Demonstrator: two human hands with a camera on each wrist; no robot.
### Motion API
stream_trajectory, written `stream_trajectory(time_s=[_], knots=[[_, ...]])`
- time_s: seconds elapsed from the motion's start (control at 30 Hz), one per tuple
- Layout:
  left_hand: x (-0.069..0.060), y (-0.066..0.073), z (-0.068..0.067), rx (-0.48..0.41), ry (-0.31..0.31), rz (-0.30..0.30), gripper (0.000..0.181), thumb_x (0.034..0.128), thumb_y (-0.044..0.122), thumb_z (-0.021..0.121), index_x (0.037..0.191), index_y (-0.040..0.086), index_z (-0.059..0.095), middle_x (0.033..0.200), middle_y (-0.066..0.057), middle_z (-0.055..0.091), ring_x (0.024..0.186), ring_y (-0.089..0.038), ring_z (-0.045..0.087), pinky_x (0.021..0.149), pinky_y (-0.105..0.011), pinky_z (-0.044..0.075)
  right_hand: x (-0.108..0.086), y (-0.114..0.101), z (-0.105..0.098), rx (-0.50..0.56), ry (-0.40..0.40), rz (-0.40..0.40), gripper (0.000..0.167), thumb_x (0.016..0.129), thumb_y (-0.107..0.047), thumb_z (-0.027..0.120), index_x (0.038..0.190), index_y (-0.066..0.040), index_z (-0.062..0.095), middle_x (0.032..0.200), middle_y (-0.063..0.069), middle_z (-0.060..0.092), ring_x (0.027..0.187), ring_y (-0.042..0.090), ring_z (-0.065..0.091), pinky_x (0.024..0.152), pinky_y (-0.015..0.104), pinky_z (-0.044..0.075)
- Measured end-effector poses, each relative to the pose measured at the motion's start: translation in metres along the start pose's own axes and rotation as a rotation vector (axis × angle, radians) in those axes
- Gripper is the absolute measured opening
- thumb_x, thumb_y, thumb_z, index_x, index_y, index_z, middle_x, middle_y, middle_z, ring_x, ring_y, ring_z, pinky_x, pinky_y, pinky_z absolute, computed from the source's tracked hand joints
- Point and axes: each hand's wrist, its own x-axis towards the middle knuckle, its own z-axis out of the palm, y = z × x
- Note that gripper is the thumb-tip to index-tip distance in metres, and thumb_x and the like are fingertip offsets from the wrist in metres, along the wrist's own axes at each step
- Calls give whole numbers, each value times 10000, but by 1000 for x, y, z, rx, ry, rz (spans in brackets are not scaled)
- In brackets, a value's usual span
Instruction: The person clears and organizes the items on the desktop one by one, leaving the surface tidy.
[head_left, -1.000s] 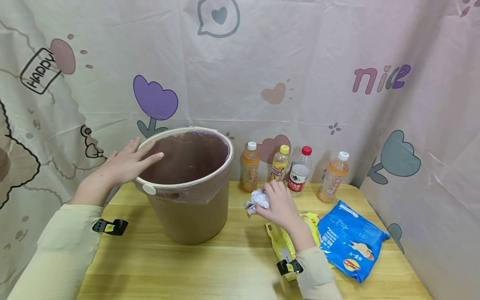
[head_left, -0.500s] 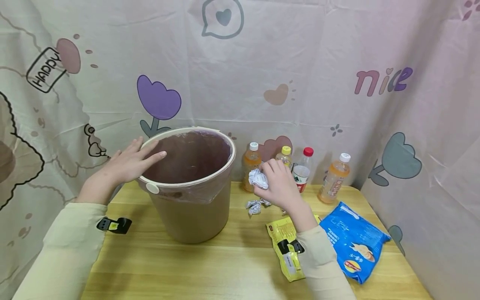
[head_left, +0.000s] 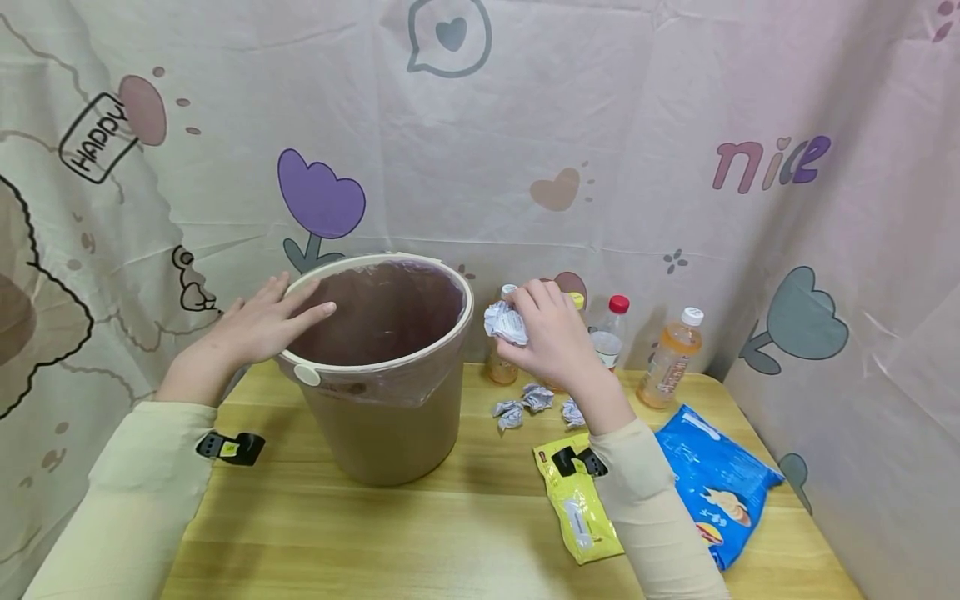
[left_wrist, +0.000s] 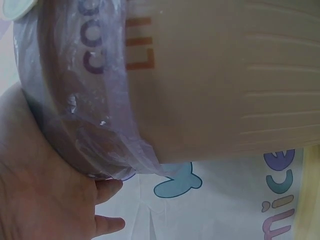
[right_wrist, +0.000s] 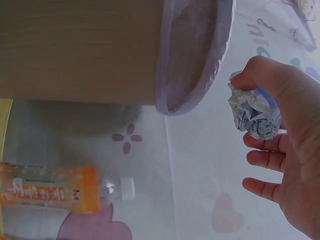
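My right hand (head_left: 551, 337) pinches a crumpled paper ball (head_left: 506, 322) above the table, just right of the bin's rim. In the right wrist view the paper ball (right_wrist: 254, 112) lies between thumb and fingers. My left hand (head_left: 258, 329) rests on the left side of the brown bin (head_left: 386, 433), fingers spread over its pale rim. The left wrist view has the palm (left_wrist: 45, 185) against the bin's plastic liner (left_wrist: 90, 110). Three more paper balls (head_left: 537, 397) lie on the table right of the bin.
Several bottles (head_left: 670, 358) stand along the table's back edge, some partly behind my right hand. A yellow packet (head_left: 581, 525) and a blue packet (head_left: 723, 492) lie at the right, by my right forearm. A printed curtain (head_left: 465, 167) hangs behind.
My right hand has lifted one paper ball off the table and carried it up and slightly left, level with the bin's rim. My left hand stays on the rim.
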Motion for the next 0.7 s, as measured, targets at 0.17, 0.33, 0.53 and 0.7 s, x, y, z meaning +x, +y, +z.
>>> stream_trajectory(time_s=[0.17, 0.33, 0.53, 0.7], knots=[[0, -1, 0, 5, -1, -2, 869, 936, 741, 209, 1579, 171, 80, 1598, -290, -101, 1482, -468, -114, 1080, -771, -27, 15, -6, -2, 17, -12, -7, 417, 783, -353, 669, 1101, -102, 573, 1037, 60, 553, 982, 267, 493, 809, 414, 436], [2, -1, 0, 0, -1, 0, 864, 938, 738, 209, 1579, 173, 79, 1598, -289, -100, 1483, -466, -116, 1080, -771, -27, 30, -11, -2, 35, -23, -11, 421, 804, -363, 655, 1129, -108, 575, 1058, 57, 558, 993, 257, 492, 826, 415, 440], [2, 0, 1, -4, 3, 1, 862, 941, 732, 213, 1579, 167, 80, 1598, -292, -90, 1483, -469, -107, 1082, -770, -26, 51, -22, -2, 26, -26, -66, 427, 818, -370, 653, 1151, -116, 574, 1086, 49, 563, 1033, 255, 500, 855, 422, 445], [1, -1, 0, -7, 5, 0, 857, 943, 729, 214, 1579, 171, 77, 1598, -291, -92, 1483, -470, -102, 1085, -766, -21, 70, -31, 0, 0, -7, -121, 441, 817, -383, 643, 1160, -117, 565, 1079, 48, 563, 1028, 257, 500, 860, 411, 447]])
